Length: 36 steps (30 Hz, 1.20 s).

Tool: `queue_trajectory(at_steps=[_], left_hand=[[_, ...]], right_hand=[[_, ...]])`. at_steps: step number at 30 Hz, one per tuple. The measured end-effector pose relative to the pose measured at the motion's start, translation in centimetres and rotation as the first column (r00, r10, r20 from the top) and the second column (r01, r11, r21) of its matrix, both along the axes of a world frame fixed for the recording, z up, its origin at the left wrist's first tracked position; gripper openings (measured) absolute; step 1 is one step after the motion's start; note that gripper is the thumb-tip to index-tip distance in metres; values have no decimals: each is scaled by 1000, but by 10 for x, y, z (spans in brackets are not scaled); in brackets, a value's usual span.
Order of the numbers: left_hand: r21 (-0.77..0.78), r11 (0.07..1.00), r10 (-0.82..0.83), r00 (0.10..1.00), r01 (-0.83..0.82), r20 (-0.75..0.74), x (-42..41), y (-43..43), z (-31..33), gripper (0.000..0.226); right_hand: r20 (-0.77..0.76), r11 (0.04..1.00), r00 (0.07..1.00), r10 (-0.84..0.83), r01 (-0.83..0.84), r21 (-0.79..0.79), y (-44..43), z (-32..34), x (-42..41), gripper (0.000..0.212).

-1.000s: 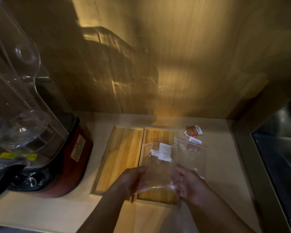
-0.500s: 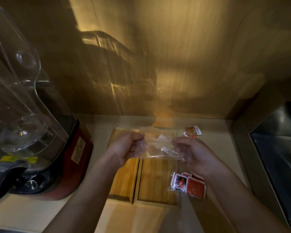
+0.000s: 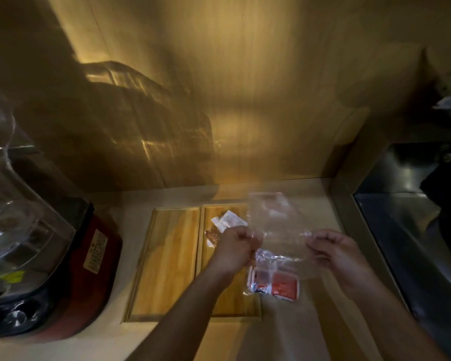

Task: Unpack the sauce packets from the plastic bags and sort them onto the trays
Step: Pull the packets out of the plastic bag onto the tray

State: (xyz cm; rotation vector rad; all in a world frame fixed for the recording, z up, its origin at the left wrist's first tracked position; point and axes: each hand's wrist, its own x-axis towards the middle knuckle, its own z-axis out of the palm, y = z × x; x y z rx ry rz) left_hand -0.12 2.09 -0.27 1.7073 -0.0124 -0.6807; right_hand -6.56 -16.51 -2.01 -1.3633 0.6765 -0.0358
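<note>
Both hands hold up a clear plastic bag [image 3: 276, 225] above the counter. My left hand [image 3: 235, 247] pinches its left edge and my right hand [image 3: 331, 247] pinches its right edge. The bag looks empty. Two wooden trays lie side by side: the left tray [image 3: 167, 261] is bare, and the right tray [image 3: 227, 303] carries white and brown sauce packets [image 3: 225, 224] near its far end. Another plastic bag with red sauce packets [image 3: 277, 282] lies at the right tray's right edge, under my hands.
A blender with a clear jug and a red base [image 3: 63, 259] stands at the left. A dark steel sink [image 3: 414, 243] lies to the right behind a raised ledge. A wooden wall closes the back.
The bag was raised and crumpled between both hands, then spread flat again. White and brown packets now lie on the right tray. The bag of red packets came into view beneath my hands.
</note>
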Motion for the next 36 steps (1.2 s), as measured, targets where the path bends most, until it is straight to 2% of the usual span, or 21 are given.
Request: queue_trajectory(at_steps=[4, 6, 9, 14, 18, 20, 23, 25, 30, 34, 36], left_hand=[[42, 997, -69, 997, 70, -28, -12, -44, -33, 36], [120, 985, -121, 993, 121, -5, -19, -60, -51, 28], [229, 947, -217, 974, 226, -66, -31, -71, -72, 17], [324, 912, -244, 967, 253, -67, -45, -71, -86, 22], [389, 869, -335, 942, 307, 3, -41, -67, -90, 19], [428, 859, -327, 944, 281, 37, -35, -64, -86, 16], [511, 837, -316, 935, 194, 162, -21, -58, -80, 17], [543, 833, -274, 932, 107, 237, -12, -55, -74, 20], [606, 796, -195, 939, -18, 285, 5, -50, -80, 22], [655, 754, -142, 958, -57, 248, 6, -49, -89, 31], [694, 713, -105, 964, -99, 246, 5, -49, -90, 41]], right_hand=[[-85, 979, 983, -164, 152, -133, -24, -25, -31, 22], [-130, 965, 971, -203, 176, -194, -33, -40, -46, 24], [-226, 956, 949, -221, 166, -241, -37, -64, -67, 25], [-342, 970, 925, -166, 90, -228, -33, -91, -85, 27], [-414, 917, 900, -135, -44, -396, -32, -94, -87, 8], [-402, 877, 908, -118, -94, -472, -32, -88, -84, 6], [-354, 738, 930, -97, -172, -653, -31, -73, -72, 8], [-322, 677, 946, -48, -207, -707, -28, -61, -58, 11], [-274, 688, 959, 76, -249, -681, -17, -42, -16, 10], [-316, 587, 936, 154, -344, -733, -11, -41, 19, 24], [-373, 579, 919, 130, -376, -724, -11, -44, 34, 27]])
